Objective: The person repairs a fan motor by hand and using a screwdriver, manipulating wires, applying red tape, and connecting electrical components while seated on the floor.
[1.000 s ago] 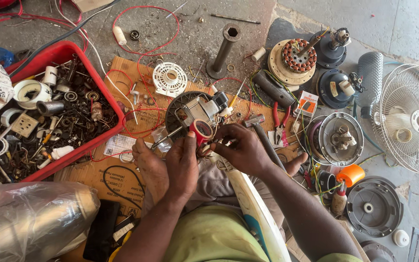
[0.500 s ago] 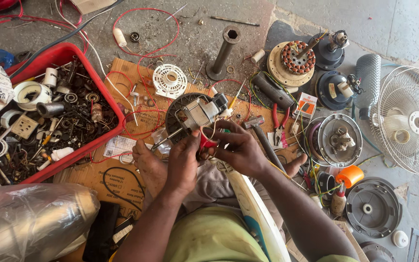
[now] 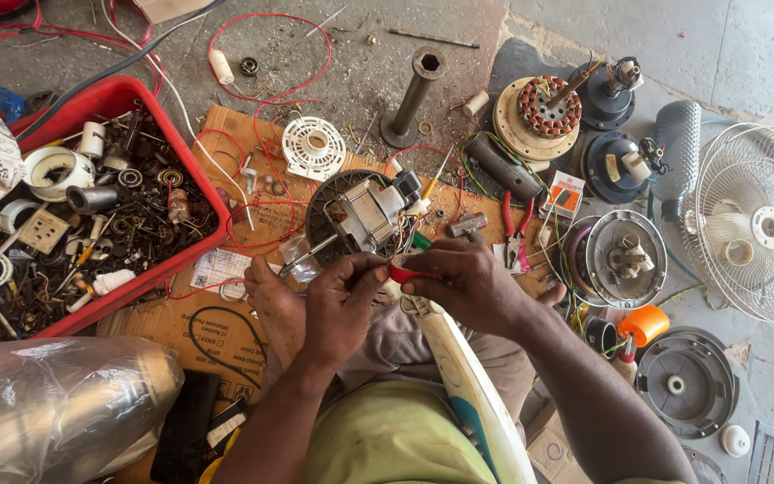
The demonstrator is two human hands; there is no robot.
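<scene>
glossy red plastic tape roll (image 3: 402, 268), bare metal motor (image 3: 365, 215), matt cardboard sheet (image 3: 217, 332)

Both hands (image 3: 405, 291) pinch seemingly red tape (image 3: 402, 267).

**One head camera, straight down over the work**

The single view looks from the person's head steeply down onto the floor, close over the left hand (image 3: 320, 300) and right hand (image 3: 468, 282), with the red crate (image 3: 150, 112) at left and the fan guard (image 3: 754, 224) at right.
</scene>
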